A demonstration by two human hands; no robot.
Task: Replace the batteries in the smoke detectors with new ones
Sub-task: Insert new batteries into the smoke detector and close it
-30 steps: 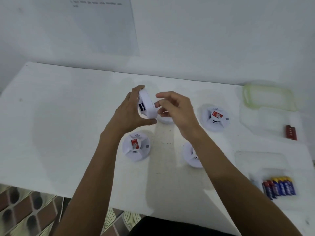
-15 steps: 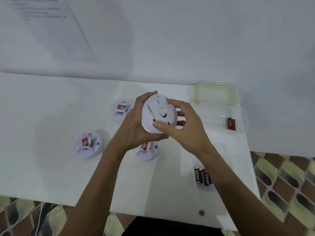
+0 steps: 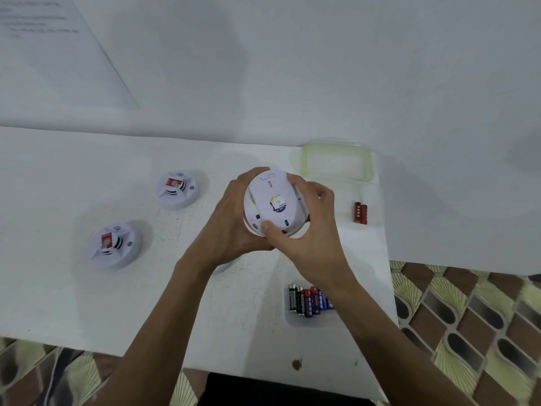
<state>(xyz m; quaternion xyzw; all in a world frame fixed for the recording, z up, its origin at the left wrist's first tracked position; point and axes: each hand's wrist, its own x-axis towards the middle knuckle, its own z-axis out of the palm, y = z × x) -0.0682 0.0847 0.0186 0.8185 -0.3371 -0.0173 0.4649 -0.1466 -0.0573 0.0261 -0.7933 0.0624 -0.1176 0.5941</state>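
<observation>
I look down on a white bench (image 3: 87, 303) that fills the middle of my view, from 9 o'clock across to about 3 o'clock. Its top is scuffed with small dark specks, and a brown spot (image 3: 296, 365) sits near its front edge at 6 o'clock. Behind the bench, toward 12 o'clock, rises a plain white wall (image 3: 292, 68). A printed sheet of paper (image 3: 58, 48) is fixed to it at 10 o'clock, its text too blurred to read. The light is soft and cool, leaving faint shadows on the wall. At 4 and 8 o'clock I see a tiled floor (image 3: 468, 317) patterned in brown, black and pale yellow-green.
</observation>
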